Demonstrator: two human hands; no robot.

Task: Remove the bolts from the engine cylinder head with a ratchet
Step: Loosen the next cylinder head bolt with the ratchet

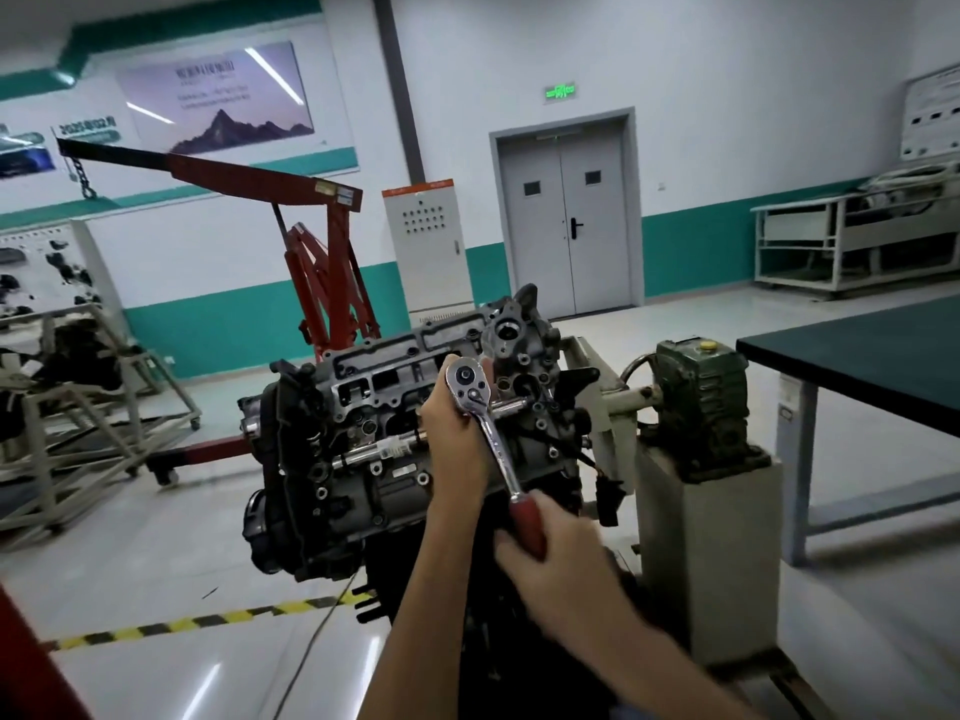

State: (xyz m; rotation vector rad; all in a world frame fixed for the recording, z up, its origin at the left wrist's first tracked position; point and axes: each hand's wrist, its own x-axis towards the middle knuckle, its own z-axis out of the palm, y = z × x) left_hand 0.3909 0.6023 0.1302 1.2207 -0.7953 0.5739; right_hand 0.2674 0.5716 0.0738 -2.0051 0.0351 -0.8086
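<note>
The engine cylinder head (374,387) is a grey and black casting mounted on a stand, its bolt-holed face turned toward me. A chrome ratchet (485,423) with a red handle lies over it, head uppermost. My left hand (457,433) wraps around the ratchet's head end and holds it against the engine. My right hand (561,563) grips the red handle (527,522) lower down. The socket and the bolt under the ratchet head are hidden by my left hand.
A red engine hoist (322,252) stands behind the engine. The stand's grey pedestal (706,553) with a green gearbox (701,402) is at the right, beside a dark-topped workbench (857,356). Metal racks stand at the left. Yellow-black tape (208,621) marks the floor.
</note>
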